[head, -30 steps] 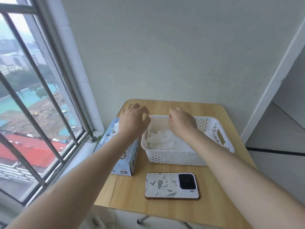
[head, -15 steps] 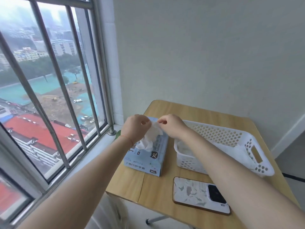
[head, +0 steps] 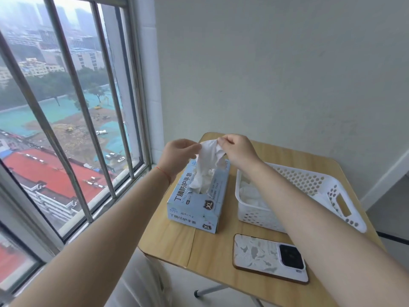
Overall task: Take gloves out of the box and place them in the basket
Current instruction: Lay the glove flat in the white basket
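Fingers (head: 197, 147) of left hand (head: 177, 157) & right hand (head: 238, 149) both pinch a white glove (head: 207, 165) half out of the box (head: 199, 196), prob. one glove; extraction step, next lift it free w/o dragging others, then over to basket (head: 345, 220).

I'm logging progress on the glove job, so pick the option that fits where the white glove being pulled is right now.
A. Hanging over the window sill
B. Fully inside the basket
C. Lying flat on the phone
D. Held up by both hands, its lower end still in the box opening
D: the left hand and right hand pinch the glove at its top, while its lower end trails into the box.
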A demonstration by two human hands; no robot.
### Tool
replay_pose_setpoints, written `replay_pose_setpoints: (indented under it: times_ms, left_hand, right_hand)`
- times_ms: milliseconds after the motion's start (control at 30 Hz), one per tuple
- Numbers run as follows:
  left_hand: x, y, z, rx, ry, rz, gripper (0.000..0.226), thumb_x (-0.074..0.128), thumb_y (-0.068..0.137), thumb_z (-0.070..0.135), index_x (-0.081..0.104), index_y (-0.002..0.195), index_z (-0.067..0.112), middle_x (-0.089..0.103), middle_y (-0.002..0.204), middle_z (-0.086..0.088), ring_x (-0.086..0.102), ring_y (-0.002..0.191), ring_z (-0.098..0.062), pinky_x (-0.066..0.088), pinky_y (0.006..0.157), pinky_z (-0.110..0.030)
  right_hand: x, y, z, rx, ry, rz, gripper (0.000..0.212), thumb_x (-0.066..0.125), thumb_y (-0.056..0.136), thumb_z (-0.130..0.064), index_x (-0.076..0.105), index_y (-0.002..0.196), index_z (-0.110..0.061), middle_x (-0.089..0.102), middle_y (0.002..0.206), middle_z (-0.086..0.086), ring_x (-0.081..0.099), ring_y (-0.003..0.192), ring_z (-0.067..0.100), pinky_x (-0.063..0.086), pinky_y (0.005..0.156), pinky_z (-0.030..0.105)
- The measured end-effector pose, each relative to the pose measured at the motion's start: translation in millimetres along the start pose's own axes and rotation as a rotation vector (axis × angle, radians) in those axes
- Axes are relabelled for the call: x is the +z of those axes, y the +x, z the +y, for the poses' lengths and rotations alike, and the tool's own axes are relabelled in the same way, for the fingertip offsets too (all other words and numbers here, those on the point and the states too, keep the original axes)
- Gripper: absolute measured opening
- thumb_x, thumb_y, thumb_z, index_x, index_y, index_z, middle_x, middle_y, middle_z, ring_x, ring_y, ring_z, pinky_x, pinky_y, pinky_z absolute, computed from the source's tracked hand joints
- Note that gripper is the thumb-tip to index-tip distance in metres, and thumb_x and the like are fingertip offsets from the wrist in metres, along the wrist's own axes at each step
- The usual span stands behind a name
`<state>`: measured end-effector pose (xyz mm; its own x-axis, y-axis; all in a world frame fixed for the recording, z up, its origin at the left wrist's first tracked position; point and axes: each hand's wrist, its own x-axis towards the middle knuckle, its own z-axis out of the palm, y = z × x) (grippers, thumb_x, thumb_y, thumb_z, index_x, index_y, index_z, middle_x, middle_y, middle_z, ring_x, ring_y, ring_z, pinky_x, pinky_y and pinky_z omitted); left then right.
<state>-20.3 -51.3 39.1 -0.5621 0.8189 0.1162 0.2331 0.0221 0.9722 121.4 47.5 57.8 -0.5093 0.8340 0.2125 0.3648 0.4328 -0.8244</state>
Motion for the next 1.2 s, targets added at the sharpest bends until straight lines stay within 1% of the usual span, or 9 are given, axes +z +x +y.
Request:
replay_pose_setpoints:
  times_ms: [133, 200, 367, 467, 600, 767, 933, 1033, 1200]
  left_hand:
    - [-1, 1, 0, -0.072, -0.069, -0.010, 0.013, 0.061, 0.093, 0.014, 0.070, 0.084, 0.012, 0.069, 0.083, -0.005, 0.063, 0.076, -0.016, 0.056, 0.080, -0.032]
    - [1, 2, -4, -0.094, -0.058, 0.004, 0.014, 0.060, 0.093, 0.016, 0.071, 0.088, 0.009, 0.066, 0.083, -0.006, 0.059, 0.077, -0.019, 0.055, 0.079, -0.035]
    - [3, 5, -9, -0.152, -0.028, 0.121, 0.016, 0.053, 0.094, 0.017, 0.066, 0.091, 0.009, 0.056, 0.075, 0.000, 0.050, 0.070, -0.017, 0.043, 0.065, -0.027]
    - [2, 5, -9, -0.163, 0.034, 0.143, 0.016, 0.051, 0.095, 0.018, 0.064, 0.094, 0.008, 0.055, 0.077, -0.001, 0.049, 0.073, -0.019, 0.040, 0.060, -0.025]
    - [6, -3, -5, -0.185, 0.169, -0.015, 0.016, 0.057, 0.090, 0.017, 0.070, 0.092, 0.009, 0.062, 0.078, 0.000, 0.054, 0.069, -0.016, 0.047, 0.059, -0.022]
    - [10, -17, 5, -0.038, -0.120, -0.371, 0.038, 0.061, 0.091, 0.041, 0.068, 0.110, 0.009, 0.072, 0.105, -0.009, 0.069, 0.097, -0.022, 0.054, 0.093, -0.034]
    - [15, -19, 7, 0.002, -0.061, -0.287, 0.017, 0.070, 0.088, 0.022, 0.069, 0.098, 0.007, 0.065, 0.083, -0.007, 0.059, 0.076, -0.020, 0.050, 0.073, -0.030]
    - [11, -18, 8, -0.084, -0.123, -0.213, 0.010, 0.061, 0.093, 0.011, 0.068, 0.097, 0.005, 0.058, 0.086, -0.010, 0.054, 0.073, -0.021, 0.051, 0.073, -0.032]
    - [6, -30, 23, -0.196, -0.295, -0.471, 0.031, 0.042, 0.087, 0.022, 0.065, 0.097, 0.004, 0.066, 0.090, -0.019, 0.065, 0.074, -0.031, 0.056, 0.075, -0.038]
  right_hand:
    - [-3, -9, 2, 0.064, 0.085, -0.140, 0.040, 0.065, 0.088, -0.045, 0.064, 0.105, -0.009, 0.062, 0.090, -0.003, 0.058, 0.080, 0.012, 0.043, 0.068, 0.023]
    - [-1, -14, 5, 0.084, -0.007, -0.232, 0.037, 0.074, 0.082, -0.038, 0.062, 0.109, -0.016, 0.062, 0.096, -0.004, 0.060, 0.086, 0.010, 0.046, 0.068, 0.021]
    - [-3, -16, 14, 0.110, -0.112, -0.223, 0.010, 0.067, 0.083, -0.017, 0.069, 0.092, -0.014, 0.068, 0.087, -0.003, 0.063, 0.083, 0.014, 0.049, 0.071, 0.026]
    - [-11, -15, 8, 0.153, -0.061, -0.173, 0.014, 0.060, 0.085, -0.021, 0.060, 0.073, -0.013, 0.051, 0.065, -0.005, 0.045, 0.060, 0.013, 0.037, 0.057, 0.024]
    - [-16, -12, 2, 0.169, 0.146, -0.133, 0.023, 0.054, 0.081, -0.045, 0.055, 0.081, -0.022, 0.047, 0.077, 0.003, 0.045, 0.073, 0.017, 0.036, 0.072, 0.032]
    - [-19, -16, -3, 0.157, 0.231, -0.194, 0.031, 0.058, 0.094, -0.040, 0.064, 0.091, -0.009, 0.067, 0.084, 0.007, 0.067, 0.078, 0.022, 0.055, 0.073, 0.035]
    - [-29, -23, -8, 0.205, 0.335, -0.208, 0.028, 0.075, 0.083, -0.034, 0.067, 0.093, -0.009, 0.071, 0.084, 0.006, 0.068, 0.075, 0.021, 0.056, 0.075, 0.035]
    - [-39, -22, -11, 0.211, 0.326, -0.088, 0.017, 0.072, 0.086, -0.026, 0.066, 0.086, -0.010, 0.059, 0.072, 0.006, 0.054, 0.062, 0.020, 0.046, 0.056, 0.027]
    - [-49, -25, -30, 0.231, 0.307, -0.037, 0.017, 0.066, 0.080, -0.032, 0.063, 0.073, -0.016, 0.054, 0.081, 0.010, 0.051, 0.075, 0.024, 0.038, 0.067, 0.034]
